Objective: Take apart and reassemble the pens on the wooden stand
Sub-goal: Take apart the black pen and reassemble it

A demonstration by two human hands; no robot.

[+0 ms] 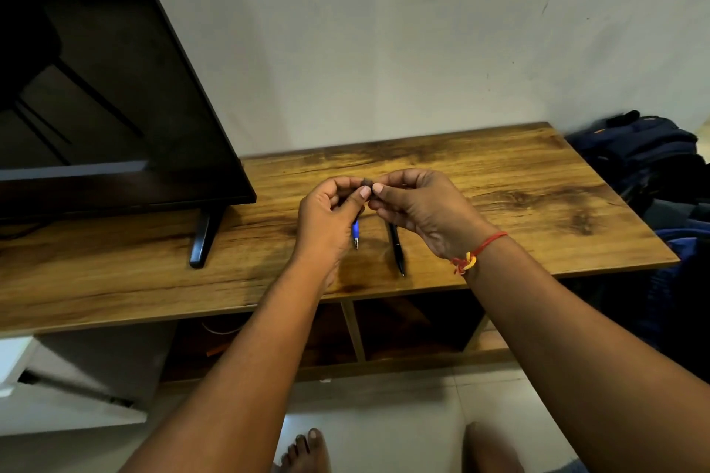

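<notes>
Head view has the blue pen [355, 230] held up in the air over the wooden stand [538, 203], its long axis running from the writing tip, which points down and back toward the person, up to a dark end piece [367, 181] where the two hands meet. The left hand [326, 215] is curled round the barrel, thumb pressed along it, so most of the pen's length sits inside or below that grip. The right hand [418, 203] comes in from the other side and pinches only the dark end piece between thumb and forefinger. From where I stand, any pull or twist would have to go along that axis, away from the left hand, with the right hand doing the work because it is the one on the free end. A black pen [396, 248] seems to lie on the stand just under the right hand, tip toward the person, its upper end hidden. A television [96, 88] stands to the left.
</notes>
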